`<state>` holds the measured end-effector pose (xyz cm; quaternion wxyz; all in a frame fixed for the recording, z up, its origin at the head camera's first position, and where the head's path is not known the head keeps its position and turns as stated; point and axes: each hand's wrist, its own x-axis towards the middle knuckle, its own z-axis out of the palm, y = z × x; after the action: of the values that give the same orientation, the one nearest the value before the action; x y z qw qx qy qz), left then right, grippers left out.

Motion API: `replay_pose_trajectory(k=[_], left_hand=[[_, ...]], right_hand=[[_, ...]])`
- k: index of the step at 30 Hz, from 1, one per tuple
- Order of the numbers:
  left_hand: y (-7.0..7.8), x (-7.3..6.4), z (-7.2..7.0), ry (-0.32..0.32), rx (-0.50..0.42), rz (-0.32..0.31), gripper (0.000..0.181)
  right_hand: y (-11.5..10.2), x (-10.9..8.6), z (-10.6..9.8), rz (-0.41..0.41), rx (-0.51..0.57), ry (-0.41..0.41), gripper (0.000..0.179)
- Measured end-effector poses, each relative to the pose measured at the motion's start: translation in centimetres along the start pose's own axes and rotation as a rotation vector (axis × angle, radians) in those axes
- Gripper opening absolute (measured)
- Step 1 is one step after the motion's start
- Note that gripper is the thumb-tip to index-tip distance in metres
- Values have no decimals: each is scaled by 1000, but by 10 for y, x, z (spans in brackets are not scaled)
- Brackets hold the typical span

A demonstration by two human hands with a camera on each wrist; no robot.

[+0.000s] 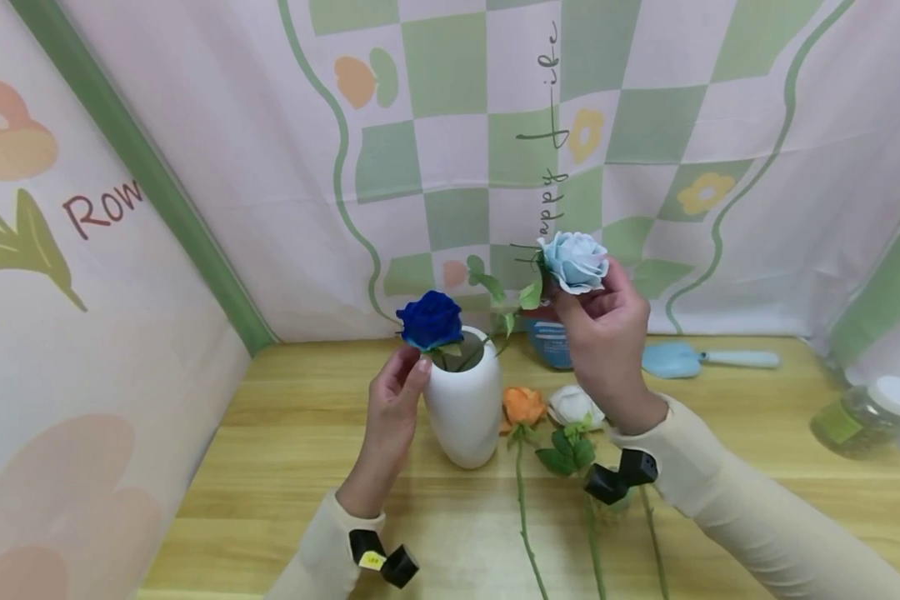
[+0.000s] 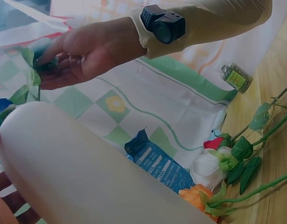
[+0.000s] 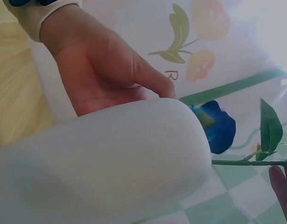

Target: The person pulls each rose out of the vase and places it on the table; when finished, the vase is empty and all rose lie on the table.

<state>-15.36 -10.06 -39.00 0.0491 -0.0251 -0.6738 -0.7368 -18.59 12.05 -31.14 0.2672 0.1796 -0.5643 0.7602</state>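
Note:
A dark blue rose (image 1: 430, 321) leans over the left rim of the white vase (image 1: 465, 417). Beside that bloom my left hand (image 1: 392, 408) holds the vase near its mouth, thumb against the rim; its other fingers are partly hidden. Above and right of the vase, my right hand (image 1: 607, 342) pinches a light blue rose (image 1: 574, 262) just beneath its bloom. This rose's leafy green stem (image 3: 246, 163) slants down into the vase mouth. On the table right of the vase lie an orange rose (image 1: 523, 407) and a white rose (image 1: 574, 406).
A blue printed bag (image 1: 551, 342) stands at the back, with a light blue shovel (image 1: 671, 360) to its right. At the right edge lies a white-lidded jar (image 1: 862, 417). A red rose (image 2: 213, 142) shows by the white one. Printed cloth hangs behind the table.

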Motion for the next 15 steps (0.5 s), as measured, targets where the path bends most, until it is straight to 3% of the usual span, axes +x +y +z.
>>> replay_pose_trajectory(k=[8, 15], left_hand=[[2, -1, 0, -11, -7, -17, 48], [0, -1, 3, 7, -44, 52, 41]], right_hand=[[-7, 7, -10, -63, 162, 13, 36], [-9, 13, -19, 97, 346, 65, 36]])
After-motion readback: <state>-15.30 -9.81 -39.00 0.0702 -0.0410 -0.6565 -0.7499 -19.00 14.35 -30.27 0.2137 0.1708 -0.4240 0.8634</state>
